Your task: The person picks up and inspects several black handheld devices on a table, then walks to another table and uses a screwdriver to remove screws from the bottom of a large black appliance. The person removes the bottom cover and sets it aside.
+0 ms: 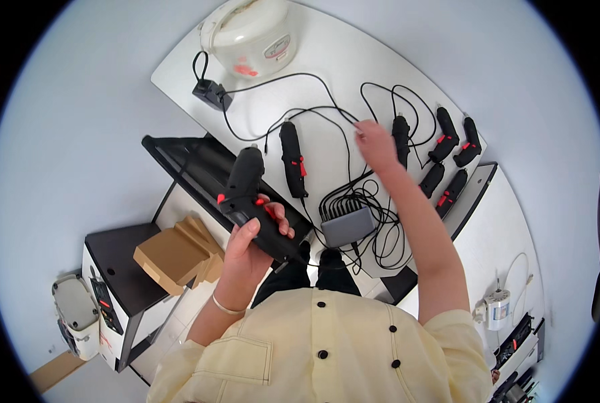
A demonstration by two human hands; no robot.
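My left hand (249, 238) is wrapped round a black cordless screwdriver (245, 176) with red switches, held tilted in front of me with its tip pointing away. A cable runs from its lower end. Over the white table (327, 87), my right hand (376, 146) has its fingers drawn together beside the black cables (330, 107); what they hold, if anything, is hidden. Another black screwdriver (292, 159) lies between my hands. One more screwdriver (400, 138) lies just right of my right hand, partly behind it.
A grey multi-port charger (348, 227) with many tangled cables sits at the near edge. Several screwdrivers (445, 134) lie at the right. A rice cooker (256, 40) and a black power adapter (212, 95) stand at the back left. A cardboard box (179, 255) is at the lower left.
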